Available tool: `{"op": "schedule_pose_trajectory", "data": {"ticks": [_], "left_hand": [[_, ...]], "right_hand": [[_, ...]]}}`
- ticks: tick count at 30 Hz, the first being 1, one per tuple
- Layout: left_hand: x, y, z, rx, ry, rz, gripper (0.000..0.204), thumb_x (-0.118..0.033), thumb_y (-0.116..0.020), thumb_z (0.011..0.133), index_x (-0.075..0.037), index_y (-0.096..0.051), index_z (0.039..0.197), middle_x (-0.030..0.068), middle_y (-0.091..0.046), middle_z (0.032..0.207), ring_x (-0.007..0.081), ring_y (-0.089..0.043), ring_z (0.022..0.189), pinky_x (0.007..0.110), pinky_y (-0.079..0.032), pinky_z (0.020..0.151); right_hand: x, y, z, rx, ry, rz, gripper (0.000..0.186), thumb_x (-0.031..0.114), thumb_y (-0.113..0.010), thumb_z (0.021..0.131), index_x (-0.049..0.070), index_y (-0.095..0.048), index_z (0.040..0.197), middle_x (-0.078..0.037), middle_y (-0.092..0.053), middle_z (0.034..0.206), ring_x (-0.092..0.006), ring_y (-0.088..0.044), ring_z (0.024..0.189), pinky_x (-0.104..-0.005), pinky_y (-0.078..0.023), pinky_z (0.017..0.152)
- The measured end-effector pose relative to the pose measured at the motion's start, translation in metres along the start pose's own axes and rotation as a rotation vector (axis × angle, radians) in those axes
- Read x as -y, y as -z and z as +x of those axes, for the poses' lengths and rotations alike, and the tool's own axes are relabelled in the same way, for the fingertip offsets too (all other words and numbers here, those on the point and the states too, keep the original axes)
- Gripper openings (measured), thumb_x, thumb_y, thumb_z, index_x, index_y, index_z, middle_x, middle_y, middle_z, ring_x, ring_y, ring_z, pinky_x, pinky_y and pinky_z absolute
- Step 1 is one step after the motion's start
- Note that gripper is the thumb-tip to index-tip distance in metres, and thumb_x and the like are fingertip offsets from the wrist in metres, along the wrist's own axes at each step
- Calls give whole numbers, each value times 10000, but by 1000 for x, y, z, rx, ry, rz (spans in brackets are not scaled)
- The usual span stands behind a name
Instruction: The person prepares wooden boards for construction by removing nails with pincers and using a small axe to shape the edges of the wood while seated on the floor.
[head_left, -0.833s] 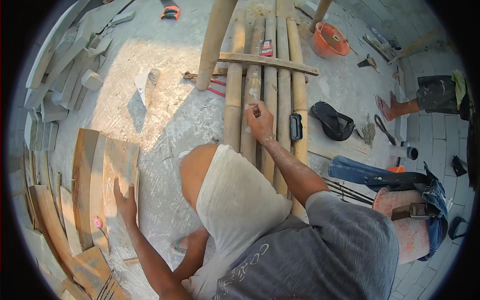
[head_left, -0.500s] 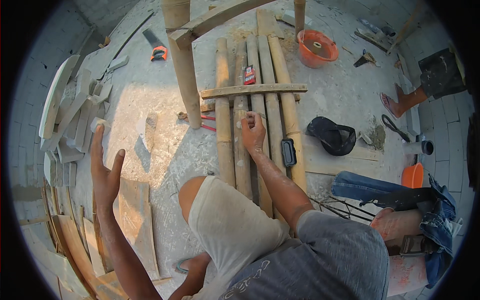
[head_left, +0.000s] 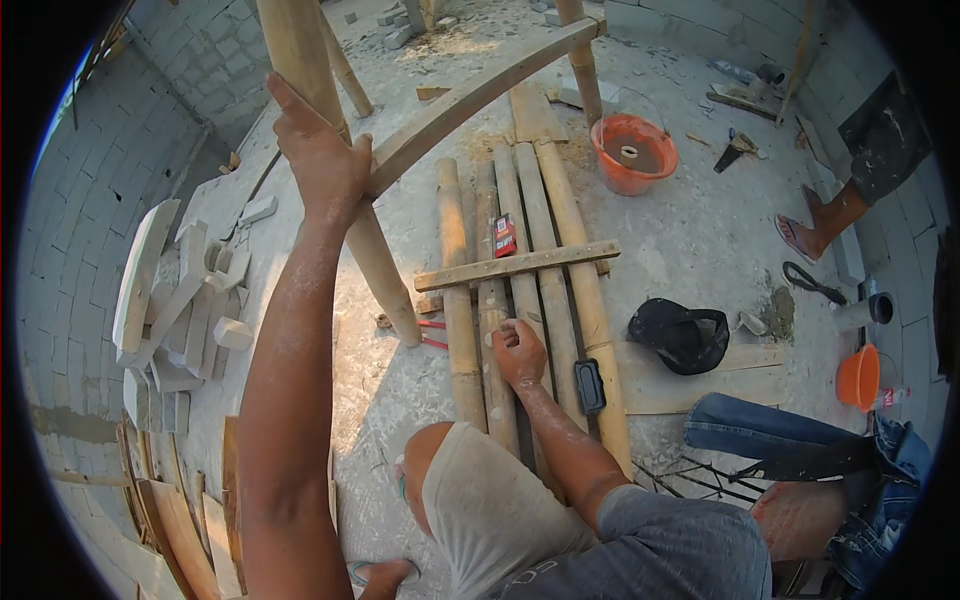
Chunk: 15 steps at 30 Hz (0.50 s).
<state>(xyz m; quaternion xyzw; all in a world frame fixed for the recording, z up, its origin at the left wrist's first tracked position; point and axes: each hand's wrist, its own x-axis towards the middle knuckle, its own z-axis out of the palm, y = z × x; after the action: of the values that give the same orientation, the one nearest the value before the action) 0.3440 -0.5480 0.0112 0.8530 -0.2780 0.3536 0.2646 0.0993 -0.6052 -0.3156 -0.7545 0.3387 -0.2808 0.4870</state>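
My left hand (head_left: 322,160) is raised against an upright bamboo post (head_left: 300,55), gripping it where a wooden crosspiece (head_left: 480,100) meets it. Its index finger lies up along the post, and the other fingers are partly hidden. Lower down, my right hand (head_left: 518,352) is closed, its fingers curled over the bamboo poles (head_left: 465,370); whatever they hold, if anything, is too small to name. A short wooden batten (head_left: 520,264) lies across the poles. Beyond it rests a small red pack (head_left: 505,236). A black case (head_left: 590,386) sits on the poles right of my hand.
Red-handled pliers (head_left: 432,333) lie by the post's foot. To the right are a black cap (head_left: 680,335), an orange bucket (head_left: 634,155) and jeans (head_left: 760,425). Another person's foot (head_left: 800,236) is at the far right. Light blocks (head_left: 190,300) are piled at left.
My left hand, open and free in the air before, has moved up and right onto the bamboo post. My right hand stays closed over the poles. The view has tilted upward.
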Motion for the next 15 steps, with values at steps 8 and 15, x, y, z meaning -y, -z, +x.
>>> {"op": "schedule_pose_trajectory", "data": {"ticks": [8,15], "left_hand": [[11,0,-9,-22,-18,44,1177,-146,-740,842,-17,161,1589,295,-359,1451,432,-391,1317,496,-377,1108],[6,-3,-12,-140,-20,7,1159,52,-593,762,-115,189,1602,299,-453,1177,485,-515,1028,549,-480,829]], "right_hand": [[55,88,231,-451,-393,1045,609,576,-580,973,132,-390,1345,-106,-597,1029,-189,-630,739,-332,-509,594],[-52,152,472,176,-630,1371,369,176,-584,1011,-17,-526,1320,-168,-483,1405,-327,-439,1336,-495,-503,1111]]}}
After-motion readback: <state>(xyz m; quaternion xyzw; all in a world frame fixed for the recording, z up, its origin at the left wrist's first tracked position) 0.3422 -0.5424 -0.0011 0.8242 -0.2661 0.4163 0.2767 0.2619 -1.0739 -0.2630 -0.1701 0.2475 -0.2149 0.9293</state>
